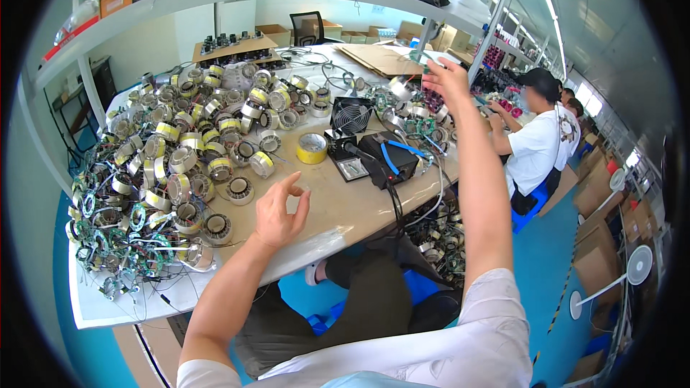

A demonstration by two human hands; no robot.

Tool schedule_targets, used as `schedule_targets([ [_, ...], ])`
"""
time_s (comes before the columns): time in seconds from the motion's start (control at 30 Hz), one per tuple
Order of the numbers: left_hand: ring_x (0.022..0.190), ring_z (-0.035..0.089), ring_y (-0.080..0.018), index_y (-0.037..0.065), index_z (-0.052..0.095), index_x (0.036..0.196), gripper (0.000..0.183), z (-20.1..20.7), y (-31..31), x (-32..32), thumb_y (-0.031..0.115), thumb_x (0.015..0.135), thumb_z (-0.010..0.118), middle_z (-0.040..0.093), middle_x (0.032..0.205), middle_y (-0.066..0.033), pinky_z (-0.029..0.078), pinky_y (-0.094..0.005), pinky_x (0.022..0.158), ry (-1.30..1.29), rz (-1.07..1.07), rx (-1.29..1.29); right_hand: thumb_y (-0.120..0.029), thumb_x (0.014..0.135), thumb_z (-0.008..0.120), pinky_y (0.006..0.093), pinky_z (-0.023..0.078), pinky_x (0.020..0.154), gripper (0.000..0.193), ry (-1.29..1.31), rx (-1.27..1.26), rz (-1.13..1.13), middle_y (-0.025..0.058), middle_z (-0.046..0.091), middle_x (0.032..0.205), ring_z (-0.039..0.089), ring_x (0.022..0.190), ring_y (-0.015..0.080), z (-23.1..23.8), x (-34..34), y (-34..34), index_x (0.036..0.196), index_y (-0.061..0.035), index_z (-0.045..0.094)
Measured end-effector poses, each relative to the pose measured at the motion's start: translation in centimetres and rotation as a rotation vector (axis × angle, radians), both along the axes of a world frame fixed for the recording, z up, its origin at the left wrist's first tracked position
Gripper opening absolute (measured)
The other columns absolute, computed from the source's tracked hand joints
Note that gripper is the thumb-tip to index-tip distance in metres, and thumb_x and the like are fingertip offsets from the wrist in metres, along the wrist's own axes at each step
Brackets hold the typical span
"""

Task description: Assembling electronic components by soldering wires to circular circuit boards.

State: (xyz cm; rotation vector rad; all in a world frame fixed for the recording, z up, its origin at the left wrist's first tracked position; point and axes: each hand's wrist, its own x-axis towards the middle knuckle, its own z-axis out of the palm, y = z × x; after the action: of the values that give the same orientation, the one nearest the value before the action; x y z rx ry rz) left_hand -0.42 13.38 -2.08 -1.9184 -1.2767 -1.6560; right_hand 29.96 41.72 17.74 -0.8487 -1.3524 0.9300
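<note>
Hands well apart: the left hand (pixel 279 217) curls loosely, empty, beside a coil (pixel 263 165) on the table (pixel 348 208); the right hand (pixel 447 82) (can't tell if gripping) hangs above wired boards (pixel 427 128), where gentle movement should avoid snags.

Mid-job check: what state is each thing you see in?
Left hand: thumb and fingers apart, empty
Right hand: raised, grip unclear
Yellow-banded rings: loosely heaped, various tilts
Yellow roll: flat, apart from heap
Blue-handled tool: handles spread, on black box
Black fan: upright, spinning unclear
Mesh chair: unoccupied
</note>
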Motion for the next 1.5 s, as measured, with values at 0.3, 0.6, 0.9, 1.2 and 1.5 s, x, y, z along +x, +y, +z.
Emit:
schedule_targets([
  [0.3,0.055,0.068,-0.0220,0.001,0.070,0.093,0.022,-2.4,2.6,-0.1,0.021,0.098,0.062,0.068,0.062,-0.0112,0.053,-0.0343,0.057,-0.370,-0.014,-0.475,-0.027,0.100,0.062,0.0250,0.052,0.049,0.028,-0.103,0.134,0.016,0.0078,0.070,0.085,0.066,0.061,0.0113,-7.9,-4.2,-10.0,0.105,0.0003,0.067],
  [0.6,0.060,0.063,-0.0099,0.001,0.067,0.108,0.018,-6.0,2.4,-3.1,0.014,0.100,0.058,0.071,0.075,-0.0072,0.050,-0.0271,0.054,-0.431,-0.028,-0.436,-0.017,0.092,0.068,0.0311,0.050,0.054,0.016,-0.322,0.418,0.160,0.0106,0.071,0.072,0.065,0.058,0.0130,-27.7,-17.6,-23.5,0.092,-0.0018,0.073],
  [0.9,0.054,0.058,-0.0086,0.003,0.058,0.131,0.029,-3.5,2.2,-3.1,0.008,0.104,0.047,0.073,0.101,-0.0074,0.051,-0.0261,0.051,-0.450,-0.130,-0.458,-0.026,0.091,0.070,0.0309,0.050,0.054,0.025,-0.406,0.153,0.179,0.0098,0.069,0.065,0.066,0.055,0.0152,-25.8,-17.0,-23.0,0.084,-0.0014,0.072],
  [1.2,0.051,0.059,-0.0110,0.002,0.055,0.134,0.033,-3.6,3.2,-1.5,0.006,0.103,0.046,0.075,0.108,-0.0088,0.049,-0.0265,0.048,-0.532,-0.164,-0.538,-0.025,0.084,0.072,0.0350,0.054,0.062,0.023,-0.389,0.221,0.066,0.0141,0.071,0.070,0.070,0.064,0.0204,-26.5,-15.3,-21.6,0.086,-0.0023,0.075],
  [1.5,0.056,0.064,-0.0144,-0.002,0.071,0.092,0.026,-3.8,2.1,-2.2,0.021,0.098,0.060,0.069,0.067,-0.0085,0.052,-0.0300,0.052,-0.528,-0.083,-0.659,-0.035,0.090,0.071,0.0289,0.051,0.057,0.028,-0.498,0.236,0.102,0.0050,0.071,0.067,0.066,0.059,0.0113,-28.2,-15.8,-21.5,0.090,-0.0072,0.076],
])
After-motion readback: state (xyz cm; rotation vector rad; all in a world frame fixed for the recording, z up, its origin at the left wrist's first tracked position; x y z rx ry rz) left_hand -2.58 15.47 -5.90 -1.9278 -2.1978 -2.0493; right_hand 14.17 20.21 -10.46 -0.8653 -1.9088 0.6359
